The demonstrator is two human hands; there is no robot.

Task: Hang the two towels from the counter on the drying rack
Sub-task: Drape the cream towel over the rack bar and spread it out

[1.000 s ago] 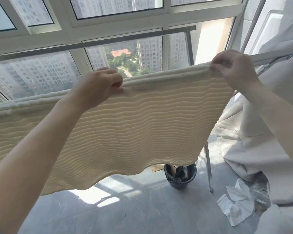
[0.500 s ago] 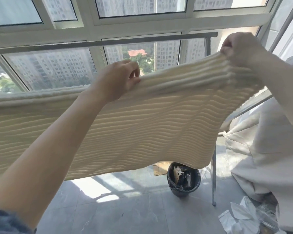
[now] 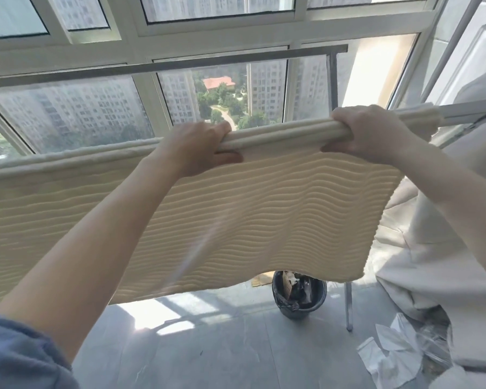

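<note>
My left hand (image 3: 197,148) and right hand (image 3: 372,134) each have fingers curled shut over the cream towel (image 3: 236,209) where it folds across the rack's near rail (image 3: 466,112). I'd judge the step is levelling the drape: slide both hands apart along the fold, smoothing bunching, so the hem hangs even above the bucket (image 3: 299,294).

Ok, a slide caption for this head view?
Both hands, left and right, grip the cream ribbed towel draped over the drying rack rail.
</note>
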